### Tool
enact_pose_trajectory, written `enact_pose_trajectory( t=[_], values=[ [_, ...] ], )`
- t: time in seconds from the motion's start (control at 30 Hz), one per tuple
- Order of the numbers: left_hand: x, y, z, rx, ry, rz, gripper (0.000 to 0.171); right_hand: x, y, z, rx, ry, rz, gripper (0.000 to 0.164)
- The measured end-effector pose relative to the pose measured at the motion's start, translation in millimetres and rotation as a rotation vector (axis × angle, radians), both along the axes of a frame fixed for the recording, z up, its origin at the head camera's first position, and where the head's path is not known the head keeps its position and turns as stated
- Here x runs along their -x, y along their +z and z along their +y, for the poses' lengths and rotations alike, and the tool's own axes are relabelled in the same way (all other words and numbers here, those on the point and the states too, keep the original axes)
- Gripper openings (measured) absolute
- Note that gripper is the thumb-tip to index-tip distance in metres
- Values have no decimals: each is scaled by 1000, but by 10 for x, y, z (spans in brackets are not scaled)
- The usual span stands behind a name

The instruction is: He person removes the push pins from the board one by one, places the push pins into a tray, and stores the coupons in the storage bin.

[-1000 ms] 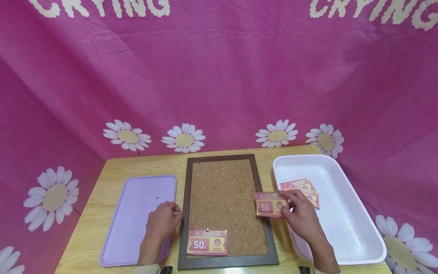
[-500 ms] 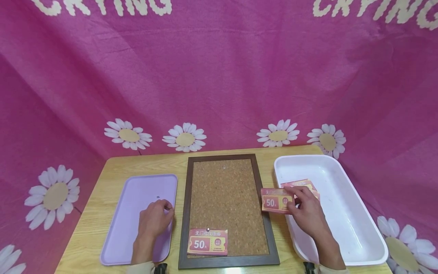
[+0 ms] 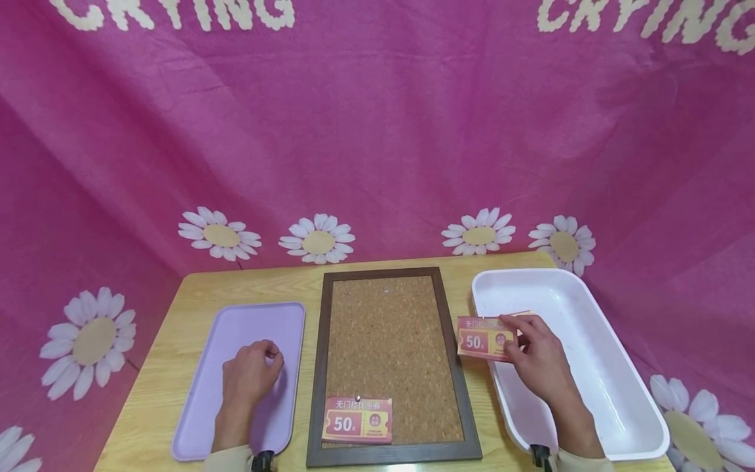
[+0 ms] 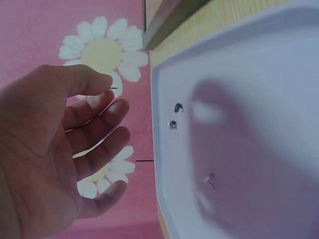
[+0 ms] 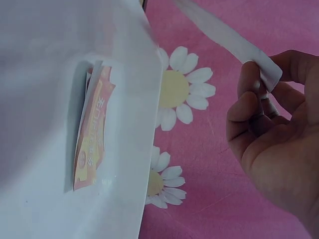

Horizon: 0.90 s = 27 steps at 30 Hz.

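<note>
While the right hand (image 3: 545,364) pinches a 50 coupon (image 3: 479,339) by its right end, thumb against fingertips, that ticket hangs level between the cork board (image 3: 386,347) and the white basin (image 3: 598,400), its far end close to the board's frame. Over on the other side, the left hand (image 3: 250,373) is above the purple tray (image 3: 248,324), thumb and forefinger closed together on a thumbtack (image 4: 114,88), the remaining fingers loosely bent. Feather-light, by the look of it, this printed paper should flex and crease easily, so an edge pinch suits it, leaving the middle flat and uncovered. The tack should be light and stiff, but small, slick and sharp: best held by the head, point outward. And the head view gives none of that pin away! Only the left wrist view shows its dark point, plus three loose thumbtacks (image 4: 178,107) lying on the tray. From the right wrist comes the coupon's pale, bowed back, and the spare coupons (image 5: 92,129) in the basin, mostly masked by the hand from above.
</note>
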<state>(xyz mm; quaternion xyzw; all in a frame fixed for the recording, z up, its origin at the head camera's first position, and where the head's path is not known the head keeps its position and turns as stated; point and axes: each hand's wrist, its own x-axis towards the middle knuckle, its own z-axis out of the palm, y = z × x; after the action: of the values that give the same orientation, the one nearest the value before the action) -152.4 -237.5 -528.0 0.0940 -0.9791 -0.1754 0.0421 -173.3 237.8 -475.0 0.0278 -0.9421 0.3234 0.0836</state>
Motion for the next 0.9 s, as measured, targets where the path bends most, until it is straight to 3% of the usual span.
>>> enact_pose_trajectory(
  t=[0.53, 0.9],
  values=[
    [4, -100, -133, -1, 26, -6, 16, 161, -4, 173, -16, -47, 35, 39],
    [-61, -222, -316, -29, 56, -110, 19, 277, -85, 371, -23, -107, 48, 38]
  ],
)
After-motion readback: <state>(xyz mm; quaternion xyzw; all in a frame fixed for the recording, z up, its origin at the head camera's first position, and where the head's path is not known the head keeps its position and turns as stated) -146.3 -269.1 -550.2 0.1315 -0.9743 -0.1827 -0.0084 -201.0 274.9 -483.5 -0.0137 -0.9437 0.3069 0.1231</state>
